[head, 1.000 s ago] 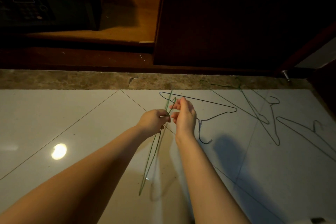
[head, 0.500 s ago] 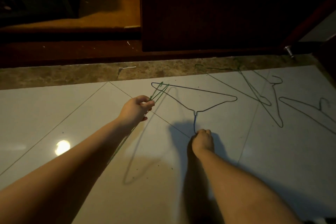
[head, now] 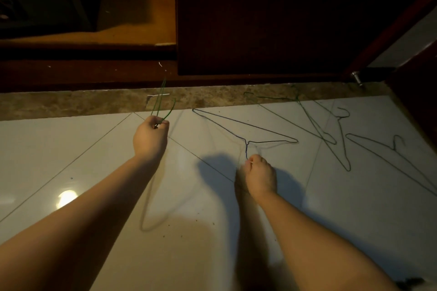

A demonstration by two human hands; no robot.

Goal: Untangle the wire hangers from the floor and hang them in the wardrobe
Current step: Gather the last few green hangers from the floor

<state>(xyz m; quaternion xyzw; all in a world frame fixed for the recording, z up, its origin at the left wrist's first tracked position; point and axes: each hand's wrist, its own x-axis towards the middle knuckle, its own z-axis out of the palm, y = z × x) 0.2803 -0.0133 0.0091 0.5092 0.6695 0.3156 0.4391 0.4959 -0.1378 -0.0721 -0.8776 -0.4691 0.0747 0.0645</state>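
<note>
Glossy white floor tiles with thin diagonal joints fill the lower two thirds of the frame. A round light reflection sits at lower left. A brown marbled stone strip crosses the middle. Above it stands a dark wooden wardrobe. Its open compartment at upper left has a lit amber base and holds a dark box. A metal stop is at upper right.

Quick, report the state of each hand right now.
Left hand: closed, gripping the green hanger.
Right hand: closed, pinching the hook of the blue hanger.
</note>
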